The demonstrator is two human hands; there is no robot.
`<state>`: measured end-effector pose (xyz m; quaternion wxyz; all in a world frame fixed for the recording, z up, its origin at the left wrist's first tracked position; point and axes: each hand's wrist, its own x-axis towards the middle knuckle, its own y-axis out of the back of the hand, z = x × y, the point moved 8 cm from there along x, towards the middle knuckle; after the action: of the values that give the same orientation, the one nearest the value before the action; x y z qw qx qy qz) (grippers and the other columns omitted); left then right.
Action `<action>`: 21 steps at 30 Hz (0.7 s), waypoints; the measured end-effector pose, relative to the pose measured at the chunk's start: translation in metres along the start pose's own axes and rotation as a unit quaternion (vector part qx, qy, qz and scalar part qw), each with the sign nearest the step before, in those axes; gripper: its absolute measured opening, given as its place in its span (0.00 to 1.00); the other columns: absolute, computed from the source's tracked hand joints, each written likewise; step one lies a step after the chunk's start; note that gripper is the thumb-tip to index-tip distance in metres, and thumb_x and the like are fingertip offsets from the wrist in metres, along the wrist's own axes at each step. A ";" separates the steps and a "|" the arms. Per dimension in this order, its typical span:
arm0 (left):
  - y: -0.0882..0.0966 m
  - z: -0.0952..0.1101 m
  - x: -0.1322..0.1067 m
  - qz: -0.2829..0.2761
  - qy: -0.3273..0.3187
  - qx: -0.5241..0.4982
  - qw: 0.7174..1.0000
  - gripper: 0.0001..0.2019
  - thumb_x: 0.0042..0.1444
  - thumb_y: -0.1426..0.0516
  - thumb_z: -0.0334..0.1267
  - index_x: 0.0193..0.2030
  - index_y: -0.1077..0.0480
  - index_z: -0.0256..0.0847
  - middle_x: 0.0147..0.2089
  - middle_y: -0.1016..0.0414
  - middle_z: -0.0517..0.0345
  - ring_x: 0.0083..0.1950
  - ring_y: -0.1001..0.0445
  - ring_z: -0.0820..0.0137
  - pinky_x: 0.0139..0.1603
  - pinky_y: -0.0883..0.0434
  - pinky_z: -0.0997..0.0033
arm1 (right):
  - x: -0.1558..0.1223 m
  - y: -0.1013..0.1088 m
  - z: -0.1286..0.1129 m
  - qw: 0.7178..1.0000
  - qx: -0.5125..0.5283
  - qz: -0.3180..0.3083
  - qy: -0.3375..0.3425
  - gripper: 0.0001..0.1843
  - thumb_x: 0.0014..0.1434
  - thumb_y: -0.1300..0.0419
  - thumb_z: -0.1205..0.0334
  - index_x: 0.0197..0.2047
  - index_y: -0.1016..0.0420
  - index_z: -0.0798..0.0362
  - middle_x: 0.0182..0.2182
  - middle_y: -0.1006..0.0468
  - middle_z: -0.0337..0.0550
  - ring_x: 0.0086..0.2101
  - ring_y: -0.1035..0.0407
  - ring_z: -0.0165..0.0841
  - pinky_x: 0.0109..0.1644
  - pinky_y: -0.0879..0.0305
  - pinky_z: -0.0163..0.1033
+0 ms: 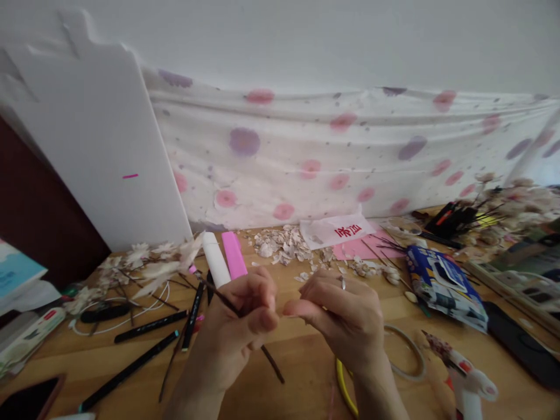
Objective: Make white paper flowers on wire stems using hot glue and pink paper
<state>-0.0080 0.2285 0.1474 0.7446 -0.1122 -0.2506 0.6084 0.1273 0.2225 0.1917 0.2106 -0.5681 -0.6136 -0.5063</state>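
My left hand [238, 326] is closed around a thin dark twig [219, 296] that runs up-left to a pale dried blossom [168, 265] and sticks out below the hand. My right hand [345, 318] is pinched, its fingertips meeting the left hand's fingers in the middle; what it pinches is too small to make out. A ring shows on one right finger. Both hands hover just above a wooden table [301, 356].
Black pens [151, 325], a white and a pink roll [234, 254], shell-like flakes [280, 242], a blue packet [441, 283], a glue gun [466, 379], wire rings [409, 350], a phone [522, 341] and dried flowers [503, 204] lie around. A white board [96, 146] leans against spotted cloth [332, 157] behind.
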 end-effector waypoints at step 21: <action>0.015 -0.015 -0.004 0.003 0.075 0.149 0.986 0.08 0.49 0.27 0.48 0.30 0.15 0.47 0.24 0.31 0.62 0.26 0.41 0.76 0.26 0.44 0.76 | -0.001 -0.006 0.006 0.994 -0.012 -0.106 -0.018 0.30 0.70 0.43 0.46 0.21 0.35 0.55 0.18 0.36 0.35 0.21 0.40 0.24 0.25 0.48 0.32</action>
<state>-0.0138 0.2301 0.1264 0.7681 -0.0459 -0.0997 0.6308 0.1237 0.2284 0.1860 0.1380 -0.5117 -0.6675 -0.5231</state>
